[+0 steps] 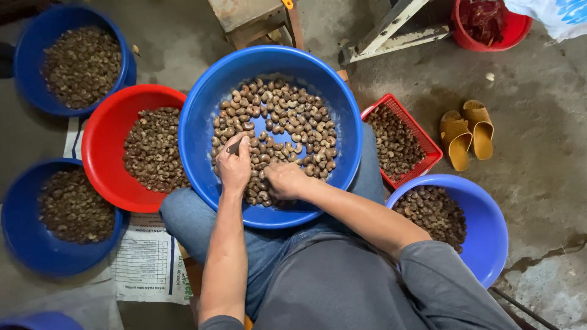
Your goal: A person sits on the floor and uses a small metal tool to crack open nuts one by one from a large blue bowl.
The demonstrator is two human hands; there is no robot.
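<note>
Seated on the concrete floor point(538, 183), with a big blue basin point(202, 122) resting across the knees, directly under both hands. To the left of the left hand: a red basin point(101, 143) of nuts, then 2 more blue basins point(24, 61) point(12, 226), equally filled. To the right of the right hand: a red mesh basket point(428, 143) and another blue basin point(489, 232), both holding nuts. Farther right, a pair of yellow sandals point(468, 134). Up beyond the hands, a red tub point(520, 30) and a wooden frame point(391, 27).

Inside the lap basin, a loose heap of cashew nuts point(281, 116), curved, brown and beige, lying just ahead of the fingers.

Left hand point(234, 166) curled closed around a small dark tool or nut point(233, 146) poking out above the knuckles; which of the 2, impossible to tell. Right hand point(286, 179) loosely fisted, knuckles down among the nuts; whether anything sits inside, cannot tell.

Likely light and hard, each nut, yet brittle enough to snap along the curve; probably a little slick or dusty. Best pinched at the thick middle with thumb and 2 fingertips, not by the thin ends.
</note>
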